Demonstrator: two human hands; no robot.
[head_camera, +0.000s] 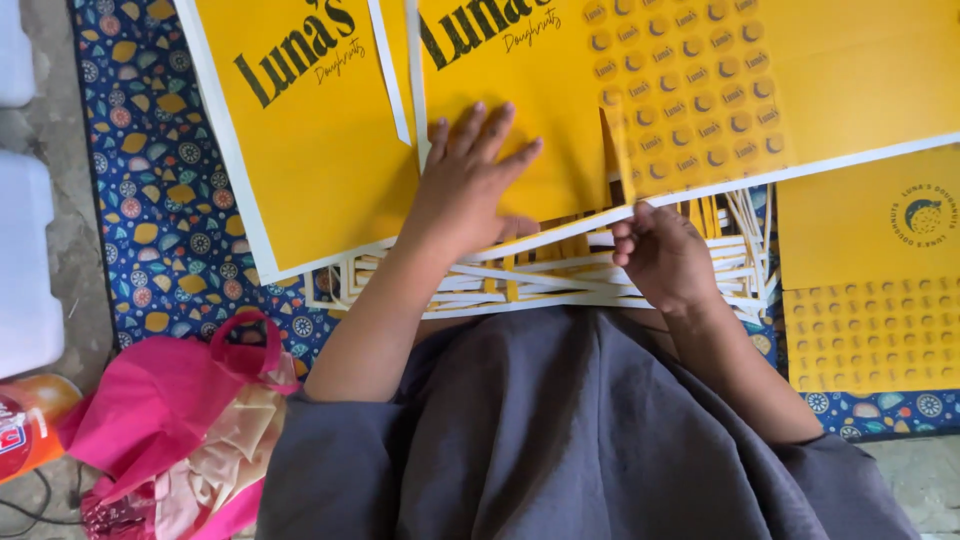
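My left hand (472, 178) lies flat, fingers spread, on a large yellow printed sheet (560, 150) with a white border, pressing it down. My right hand (662, 256) is closed at the sheet's near white edge, pinching it between fingers and thumb; whether a tool is in it is hidden. A grid of small round stickers (690, 85) covers the sheet's right part. Under the sheet's front edge lies a pile of thin white and yellow paper strips (560, 280).
Another yellow sheet (300, 130) lies to the left, and more yellow sheets (870, 280) to the right, all on a blue patterned mat (150, 200). A pink bag (160, 410) sits at lower left beside an orange bottle (25, 420). White containers (25, 260) stand at far left.
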